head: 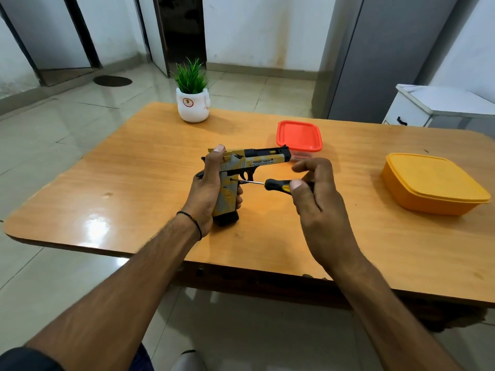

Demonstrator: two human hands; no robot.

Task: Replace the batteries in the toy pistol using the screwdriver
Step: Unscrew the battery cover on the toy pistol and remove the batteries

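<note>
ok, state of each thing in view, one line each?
toy pistol: upright, butt on the table, held by left hand
screwdriver: in right hand, tip at the grip
red-lidded box: closed
orange box: closed
potted plant: upright

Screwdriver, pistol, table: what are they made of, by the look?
Screwdriver: thin bright shaft, likely steel; black and yellow handle, probably plastic or rubber.
Pistol: looks like moulded plastic, matte, printed yellow and grey pattern.
Table: wood grain under a glossy finish with glare; possibly laminate.
</note>
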